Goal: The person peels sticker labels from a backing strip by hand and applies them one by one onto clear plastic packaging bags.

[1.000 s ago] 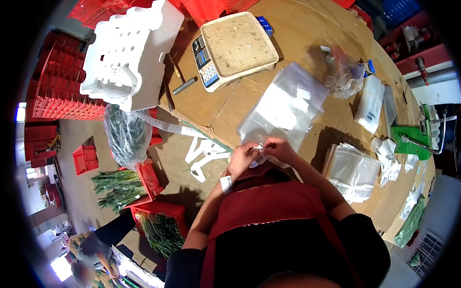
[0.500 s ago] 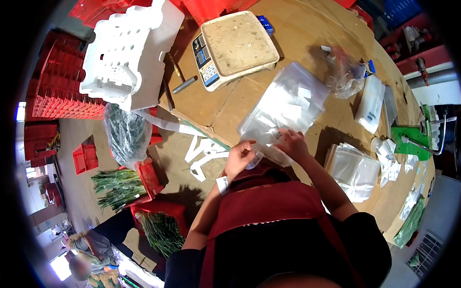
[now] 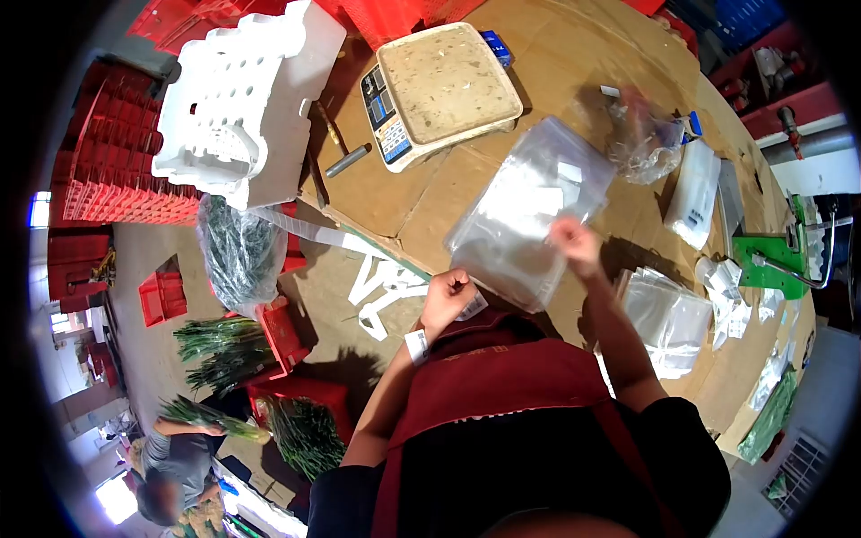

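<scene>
My left hand [image 3: 447, 299] is curled closed at the near table edge, with a white printed label strip [image 3: 473, 307] sticking out from beneath its fingers. A white label [image 3: 416, 345] is stuck to my left wrist. My right hand [image 3: 576, 244] is above the right edge of a stack of clear plastic bags [image 3: 507, 260]; motion smears its fingers, so I cannot tell whether they hold anything. Small white labels [image 3: 545, 201] lie on the upper part of the stack.
A scale [image 3: 448, 85] stands beyond the bags, and a white crate [image 3: 242, 99] at the left. More plastic bags [image 3: 668, 323] and a green tape dispenser [image 3: 769, 264] sit at the right. Green onions [image 3: 305, 435] fill a red crate below. Another person [image 3: 175, 466] holds a green bunch.
My right hand has lifted off the near part of the bags and moved away from my left hand. My left hand barely moved. The other person has raised a green bunch.
</scene>
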The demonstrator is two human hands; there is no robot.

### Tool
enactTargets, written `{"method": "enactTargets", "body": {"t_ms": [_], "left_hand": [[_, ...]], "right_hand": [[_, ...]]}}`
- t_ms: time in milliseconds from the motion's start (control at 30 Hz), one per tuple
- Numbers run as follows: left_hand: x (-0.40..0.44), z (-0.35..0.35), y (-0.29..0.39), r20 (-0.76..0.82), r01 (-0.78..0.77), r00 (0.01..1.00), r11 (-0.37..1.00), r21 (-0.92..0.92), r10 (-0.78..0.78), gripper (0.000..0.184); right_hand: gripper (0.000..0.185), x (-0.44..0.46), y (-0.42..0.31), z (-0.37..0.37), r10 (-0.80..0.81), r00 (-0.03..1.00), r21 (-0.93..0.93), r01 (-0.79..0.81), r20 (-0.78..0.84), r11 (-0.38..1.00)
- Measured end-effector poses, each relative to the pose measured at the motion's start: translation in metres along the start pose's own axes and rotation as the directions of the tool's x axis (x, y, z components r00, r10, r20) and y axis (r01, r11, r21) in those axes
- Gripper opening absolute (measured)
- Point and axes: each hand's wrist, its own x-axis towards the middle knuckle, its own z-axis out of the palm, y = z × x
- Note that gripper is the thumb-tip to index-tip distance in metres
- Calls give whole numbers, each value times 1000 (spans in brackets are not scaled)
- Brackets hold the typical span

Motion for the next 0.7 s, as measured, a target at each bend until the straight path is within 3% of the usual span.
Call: {"method": "enactTargets", "body": {"t_ms": [33,67,100,133,167,200,267,333,400,433,467,500,533,567,600,667,700], "left_hand": [[-1,0,-2,-1,3,1000,1000,-1,-3,14],[-2,0,-5,-46,8,999,1000,21,-7,14],[-1,0,-7,-88,10,996,999,44,-7,15],[0,-1,-8,-81,7,997,999,45,-4,15],[0,-2,-10,-73,-5,997,996,88,12,15],[0,-2,-12,-71,-17,997,992,128,27,15],[1,-1,-14,-76,-29,996,989,145,40,11],[4,4,-5,-69,86,995,990,110,-79,6],[7,9,-5,-15,32,999,992,120,-31,10],[8,11,-5,38,-21,999,991,129,17,15],[9,12,-5,41,-23,999,991,131,17,15],[10,13,-5,90,-102,992,979,175,87,17],[10,14,-5,140,-181,978,960,215,153,18],[10,14,-1,139,-178,979,960,217,150,18],[9,14,5,177,-142,979,956,258,98,15],[8,14,5,216,-111,975,948,300,46,12],[7,12,0,189,-37,982,968,250,-11,12]], "right_hand": [[5,19,-9,-20,-224,939,-136,194,-260,971],[5,39,-8,-60,-342,783,-324,189,-520,927],[8,45,-33,-84,-301,742,-383,65,-599,921],[6,50,-46,-101,-382,693,-432,112,-611,895],[9,59,-45,-119,-503,565,-470,217,-654,855],[17,63,-49,-125,-612,525,-478,384,-591,790],[22,53,-65,-104,-662,491,-635,252,-566,730],[27,35,-84,-49,-858,495,-957,153,-139,244],[29,21,-38,-16,-707,700,-724,439,-95,532],[27,14,-32,-5,-560,820,-792,418,119,444],[26,7,-26,7,-367,872,-826,450,324,340],[24,-4,-24,32,-358,855,-814,488,375,313],[24,-10,-20,48,-397,836,-545,548,378,635],[21,-25,-7,60,-209,923,-463,347,323,815],[16,-32,-5,63,-65,924,-572,288,378,768],[15,-40,-3,74,232,941,-535,-68,245,842],[15,-39,-1,75,232,942,-534,-69,244,842]]}}
